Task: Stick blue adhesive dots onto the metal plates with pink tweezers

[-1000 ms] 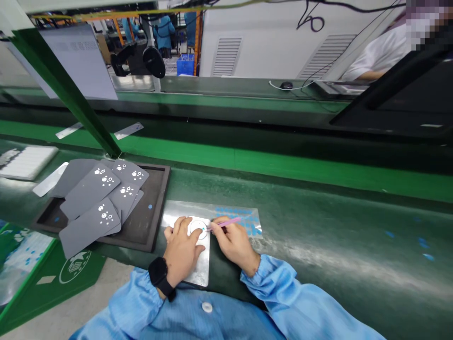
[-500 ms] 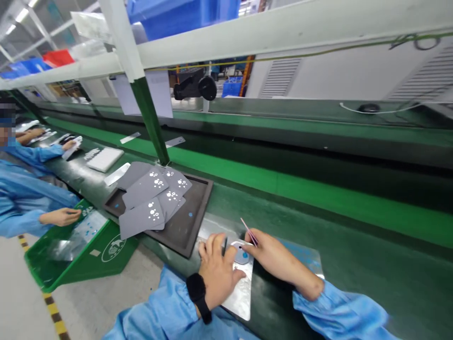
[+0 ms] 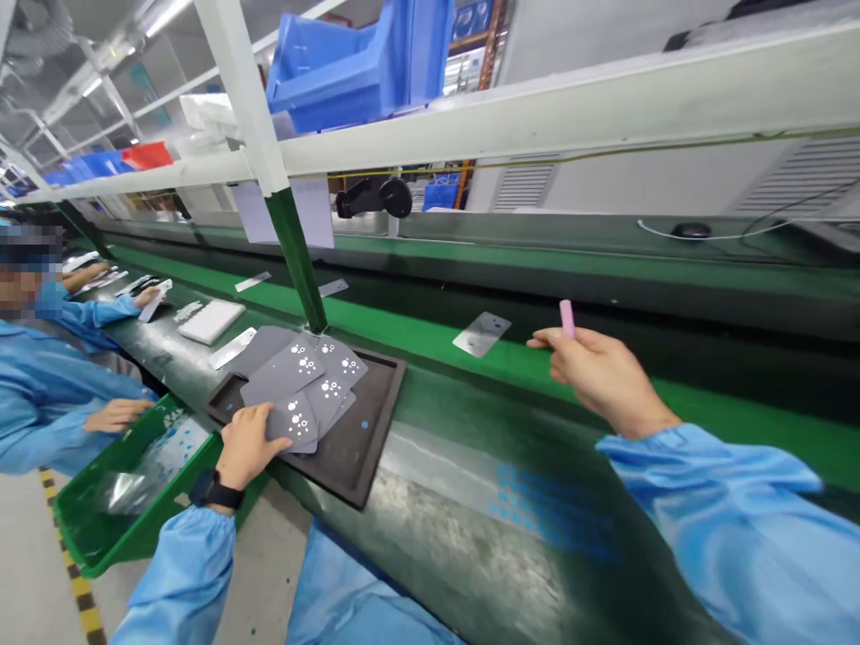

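My left hand [image 3: 247, 448], with a black watch on its wrist, grips the near grey plate [image 3: 301, 419], thumb and fingers at its left end. That plate, with a group of round holes, lies on several like it in a dark tray [image 3: 373, 452]. Above the bench's far side, my right hand [image 3: 601, 372] is closed round a pink stick-like tool [image 3: 568, 318]; its other end is hidden. To the left of that hand, a silvery plate [image 3: 482, 334] with small holes lies on the green strip, apart from the fingers.
A clear sheet with blue dots [image 3: 551, 511] lies on the bench. Left of me, a green bin [image 3: 73, 528] holds plastic scraps, with a co-worker's hand [image 3: 117, 415] at its rim. A green-and-white post [image 3: 296, 260] rises behind the tray; a shelf rail [image 3: 537, 116] crosses above.
The silvery plate has gone from under my hands to the green strip. My left hand has moved left onto a grey plate; my right hand has moved forward and right with the pink tool.
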